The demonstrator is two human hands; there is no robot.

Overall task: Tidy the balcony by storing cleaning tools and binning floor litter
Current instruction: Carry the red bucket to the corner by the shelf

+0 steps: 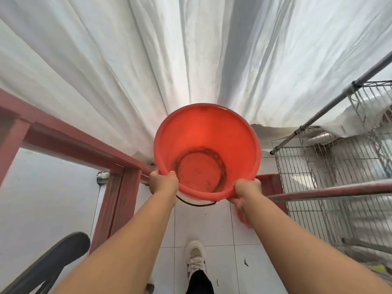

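While both hands clench its near rim, left hand (163,183) & right hand (246,190), the round orange plastic bucket (206,151) hangs above the white tiled floor (214,225), mouth tipped toward the wearer, axis leaning fwd. Risk: dirty residue inside could spill, or bucket bumps wire rack (331,166) w/ a swing.

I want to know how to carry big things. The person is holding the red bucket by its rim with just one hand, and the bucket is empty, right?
Not quite. The head view shows both hands on the rim of the red bucket: the left hand and the right hand, one on each side. The rest is right: it is held by the rim and holds nothing, only a dark ring of grime at the bottom.
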